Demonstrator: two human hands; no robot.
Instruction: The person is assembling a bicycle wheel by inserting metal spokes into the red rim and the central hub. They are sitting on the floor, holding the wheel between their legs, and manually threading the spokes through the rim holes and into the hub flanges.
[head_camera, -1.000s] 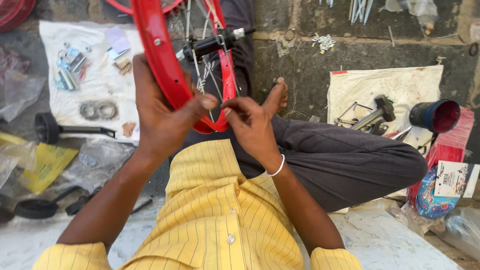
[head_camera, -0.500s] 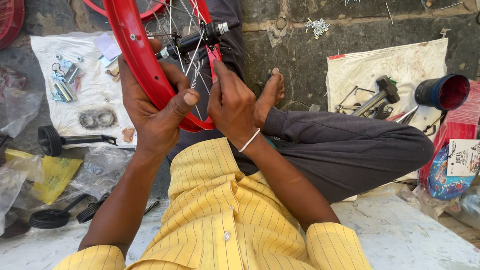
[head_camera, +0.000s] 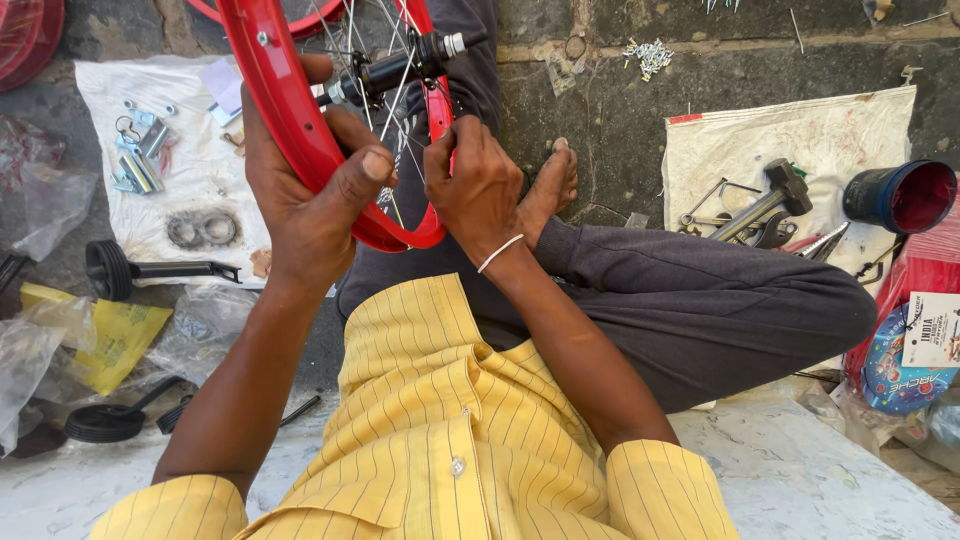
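Gripping red wheel rim (head_camera: 290, 110), both hands; blue cup (head_camera: 900, 196) lying open

We note, left of the fingers, a white cloth (head_camera: 190, 150) bearing small metal parts (head_camera: 140, 160), two rings (head_camera: 200, 229) and a black training wheel (head_camera: 115, 269). Right of the fingers lie a hammer (head_camera: 780, 195) and a dark cup (head_camera: 900, 197).

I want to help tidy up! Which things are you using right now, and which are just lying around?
In use:
red wheel rim, gripped by left hand
spokes and black hub, right hand at them

Lying about:
hammer
dark cup
small black wheels
metal rings
yellow bag
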